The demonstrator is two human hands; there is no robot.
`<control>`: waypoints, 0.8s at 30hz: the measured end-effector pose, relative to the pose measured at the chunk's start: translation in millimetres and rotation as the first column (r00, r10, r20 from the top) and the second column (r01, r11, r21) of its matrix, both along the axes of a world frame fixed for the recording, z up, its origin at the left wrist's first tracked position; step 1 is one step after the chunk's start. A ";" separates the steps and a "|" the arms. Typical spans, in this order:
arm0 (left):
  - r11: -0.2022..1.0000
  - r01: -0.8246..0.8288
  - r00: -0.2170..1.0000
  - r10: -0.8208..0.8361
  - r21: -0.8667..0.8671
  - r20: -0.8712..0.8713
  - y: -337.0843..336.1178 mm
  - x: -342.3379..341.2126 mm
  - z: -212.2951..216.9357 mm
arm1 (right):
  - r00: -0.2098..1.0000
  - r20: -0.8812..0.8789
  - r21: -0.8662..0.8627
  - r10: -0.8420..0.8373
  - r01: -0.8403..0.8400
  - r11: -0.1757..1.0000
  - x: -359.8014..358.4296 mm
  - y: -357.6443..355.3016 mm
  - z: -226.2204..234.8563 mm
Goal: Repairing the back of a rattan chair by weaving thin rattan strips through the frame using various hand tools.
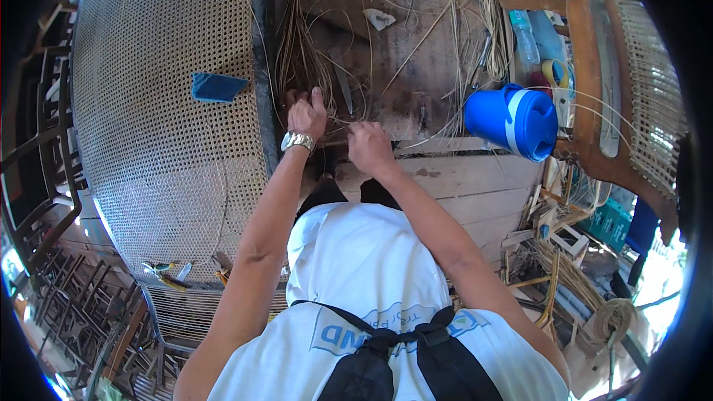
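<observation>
My left hand, a metal watch on its wrist, is closed at the lower end of a bundle of thin cane strands. Its fingertips are partly hidden among the strands. To its right, my right hand is closed in a pinch, and a thin strand runs from it toward the left hand. The pinched end is too small to see clearly. Just above, between the hands, a narrow knife-like blade lies on the brown wooden board.
At left stands a large woven cane panel with a dark frame edge; a blue block-like piece lies on it. Right of the board are a blue jug, a plastic bottle and a wooden chair. Pliers rest lower left.
</observation>
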State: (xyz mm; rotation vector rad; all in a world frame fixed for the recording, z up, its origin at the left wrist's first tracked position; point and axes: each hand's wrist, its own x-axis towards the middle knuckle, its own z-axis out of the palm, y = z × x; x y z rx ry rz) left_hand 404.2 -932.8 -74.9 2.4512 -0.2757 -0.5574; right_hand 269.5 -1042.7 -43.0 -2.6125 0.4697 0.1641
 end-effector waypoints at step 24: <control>0.232 -0.738 0.536 -0.370 -0.634 -0.759 33.0 -0.1 68.1 | 0.876 0.127 0.841 -0.466 0.154 0.519 58.7 -35.2 84.7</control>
